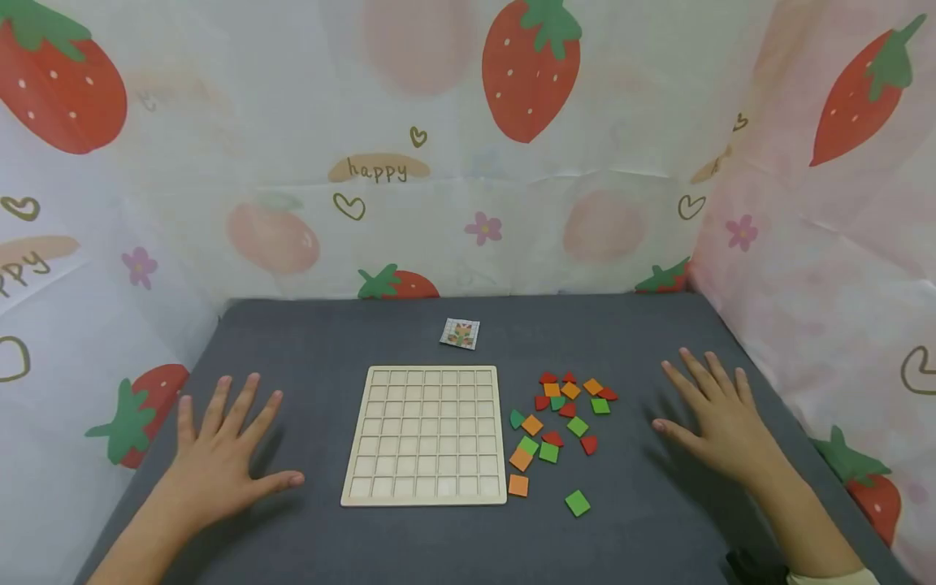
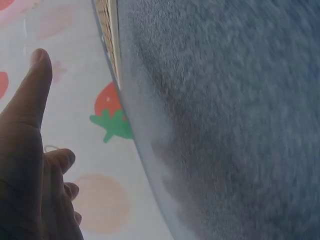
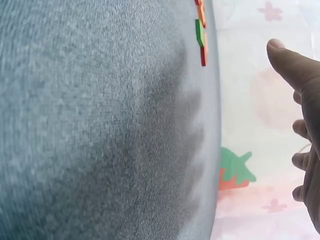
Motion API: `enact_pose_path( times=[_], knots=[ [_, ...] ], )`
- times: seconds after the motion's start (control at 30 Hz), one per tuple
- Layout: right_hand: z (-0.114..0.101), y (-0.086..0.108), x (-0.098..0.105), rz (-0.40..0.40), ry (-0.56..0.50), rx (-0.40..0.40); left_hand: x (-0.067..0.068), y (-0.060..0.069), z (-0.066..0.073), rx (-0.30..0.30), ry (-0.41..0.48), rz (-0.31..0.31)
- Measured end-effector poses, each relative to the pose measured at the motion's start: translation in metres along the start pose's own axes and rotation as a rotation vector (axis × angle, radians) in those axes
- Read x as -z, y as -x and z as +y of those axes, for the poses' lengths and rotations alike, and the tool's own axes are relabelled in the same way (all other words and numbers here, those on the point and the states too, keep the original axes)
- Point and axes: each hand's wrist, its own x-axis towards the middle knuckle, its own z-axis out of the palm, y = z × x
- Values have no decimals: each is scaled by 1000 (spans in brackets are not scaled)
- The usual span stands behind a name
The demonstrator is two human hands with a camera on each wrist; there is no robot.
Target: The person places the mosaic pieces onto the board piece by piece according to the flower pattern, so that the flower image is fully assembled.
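A pale wooden grid board (image 1: 426, 436) with square cells, all bare, lies flat on the dark grey table. Small coloured tiles (image 1: 577, 426) are scattered just right of it: orange and green squares, plus red and teal pieces with a curved edge. One green square (image 1: 578, 503) lies apart, nearer the front. My left hand (image 1: 219, 463) hovers left of the board with fingers spread, holding nothing. To the right of the tiles, my right hand (image 1: 720, 418) is also spread above the table and holds nothing. Both wrist views show each hand's shadow on the cloth.
Behind the board lies a small square card (image 1: 460, 334) with a flower-like pattern on a grid. Strawberry-printed cloth (image 1: 453, 97) hangs at the back and on both sides of the grey table (image 1: 307, 341). Something dark (image 1: 753, 567) sits by the right wrist.
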Motion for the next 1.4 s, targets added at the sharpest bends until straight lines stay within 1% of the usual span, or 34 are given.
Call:
enact_pose_path(
  times=[0.07,0.3,0.37,0.47,0.7,0.8,0.97,1.13,1.27,1.4],
  knots=[
    [-1,-1,0,10,-7,-1,0,-1,3,0,24,-8],
    [-8,-1,-5,69,-52,30,0,-6,16,21,122,-67],
    [-10,-2,-8,82,-65,36,-1,-8,20,22,150,-72],
    [-14,-4,-12,93,-80,42,-4,-10,25,20,187,-75],
    [-25,-8,-18,107,-104,41,-11,-13,37,18,290,-53],
    [-31,-11,-21,116,-120,44,-12,-14,42,21,332,-57],
    [-41,-15,-27,114,-153,50,-14,-17,50,27,398,-68],
    [-46,-18,-34,106,-180,62,-17,-19,58,24,500,-74],
    [-50,-20,-41,102,-201,71,-21,-19,63,15,569,-79],
    [-54,-22,-46,82,-227,56,-25,-20,65,-2,636,-81]
  ],
)
